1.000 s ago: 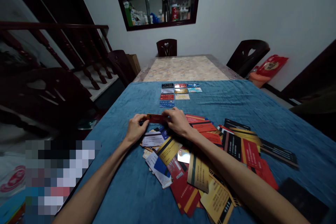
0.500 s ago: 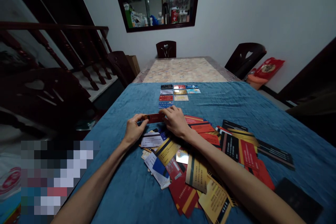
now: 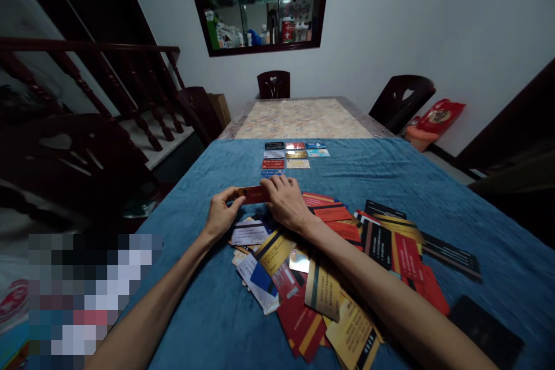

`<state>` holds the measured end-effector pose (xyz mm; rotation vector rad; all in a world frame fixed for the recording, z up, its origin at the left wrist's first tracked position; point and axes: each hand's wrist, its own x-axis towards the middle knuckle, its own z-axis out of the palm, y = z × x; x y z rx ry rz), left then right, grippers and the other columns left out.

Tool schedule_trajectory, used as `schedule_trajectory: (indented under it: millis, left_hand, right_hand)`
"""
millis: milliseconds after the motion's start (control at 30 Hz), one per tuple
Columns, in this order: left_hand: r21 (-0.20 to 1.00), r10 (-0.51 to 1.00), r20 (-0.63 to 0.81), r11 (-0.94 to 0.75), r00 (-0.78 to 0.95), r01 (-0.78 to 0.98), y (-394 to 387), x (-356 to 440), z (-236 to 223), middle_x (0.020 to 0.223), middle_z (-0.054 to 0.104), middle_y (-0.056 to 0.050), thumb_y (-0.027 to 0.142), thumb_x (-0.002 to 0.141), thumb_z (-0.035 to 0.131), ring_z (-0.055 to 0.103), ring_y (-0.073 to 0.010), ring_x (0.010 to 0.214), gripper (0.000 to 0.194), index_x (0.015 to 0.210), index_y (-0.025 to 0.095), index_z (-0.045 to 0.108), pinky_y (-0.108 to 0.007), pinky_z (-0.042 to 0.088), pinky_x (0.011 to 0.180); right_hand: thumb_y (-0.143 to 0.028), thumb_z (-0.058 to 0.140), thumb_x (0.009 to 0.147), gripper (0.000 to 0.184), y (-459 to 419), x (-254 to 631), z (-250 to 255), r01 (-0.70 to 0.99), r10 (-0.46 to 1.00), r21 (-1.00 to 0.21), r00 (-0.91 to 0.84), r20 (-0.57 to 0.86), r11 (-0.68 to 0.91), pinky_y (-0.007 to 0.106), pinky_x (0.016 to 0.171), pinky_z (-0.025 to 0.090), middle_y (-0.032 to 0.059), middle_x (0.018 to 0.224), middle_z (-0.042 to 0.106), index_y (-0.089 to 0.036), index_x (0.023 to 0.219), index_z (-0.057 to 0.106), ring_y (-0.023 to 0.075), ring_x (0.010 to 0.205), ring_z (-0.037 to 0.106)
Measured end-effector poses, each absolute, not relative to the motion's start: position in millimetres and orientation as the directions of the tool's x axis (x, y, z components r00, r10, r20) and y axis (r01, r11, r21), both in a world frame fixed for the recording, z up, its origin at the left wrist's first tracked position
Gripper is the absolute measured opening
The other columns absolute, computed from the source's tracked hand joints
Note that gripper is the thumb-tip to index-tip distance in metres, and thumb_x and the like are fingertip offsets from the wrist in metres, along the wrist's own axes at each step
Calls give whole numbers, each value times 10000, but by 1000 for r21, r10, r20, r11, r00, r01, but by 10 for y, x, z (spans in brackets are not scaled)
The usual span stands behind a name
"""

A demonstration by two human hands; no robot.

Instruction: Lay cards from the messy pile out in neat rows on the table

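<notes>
Between my two hands is a dark red plastic card (image 3: 255, 194), held up at a tilt over the blue cloth. My left hand (image 3: 223, 211) pinches its left end with thumb and fingers. At the right end, my right hand (image 3: 286, 199) has its fingers closed over the edge, covering that part. Just beyond lie several cards in short rows, among them a blue card (image 3: 272, 174), a red card (image 3: 273, 164) and a cream card (image 3: 298, 164). Under and beside my right forearm spreads a loose pile of cards, with a gold card (image 3: 323, 289) and a black card (image 3: 377, 244).
A blue cloth (image 3: 208, 167) covers the near part of the table; the patterned tabletop (image 3: 299, 118) shows beyond. A dark item (image 3: 485, 332) lies at the lower right. Chairs (image 3: 274, 85) stand around the table, and a railing (image 3: 91, 45) runs along the left.
Both hands stay on the red card with hardly any movement. The whole view has shifted slightly; the cards on the cloth look unchanged.
</notes>
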<state>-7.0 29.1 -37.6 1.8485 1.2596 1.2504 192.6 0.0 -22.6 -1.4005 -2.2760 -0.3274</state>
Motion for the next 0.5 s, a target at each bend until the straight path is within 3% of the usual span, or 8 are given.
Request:
schedule_trajectory:
  millis: [233,400,500]
  left_hand:
    - [880,932,340,-362,127,307,342,-11,-298,802,718,-17,352,704,649,642,-170,752,228,826,162,682,-292,528,774]
    - [871,915,389,-402,105,281,427,75,-215,888,703,-25,330,686,669,651,-170,787,315,952,160,661,-285,528,762]
    - [846,898,419,-440,134,302,455,166,-163,806,664,-1,309,715,655,645,-160,747,362,1046,166,632,-273,524,729]
  right_hand:
    - [-149,521,886,391,-4,1944,-125,904,777,15,-375,505,427,394,858,359,153,1205,574,-177,1275,541,289,1072,462]
    - [-128,510,877,409,9,1990,45,910,786,-4,-356,505,415,389,832,392,168,1257,548,-174,1280,558,303,1100,440]
    - [-115,505,874,423,29,2081,118,905,782,-11,-362,506,426,406,866,402,177,1274,536,-170,1289,567,310,1115,425]
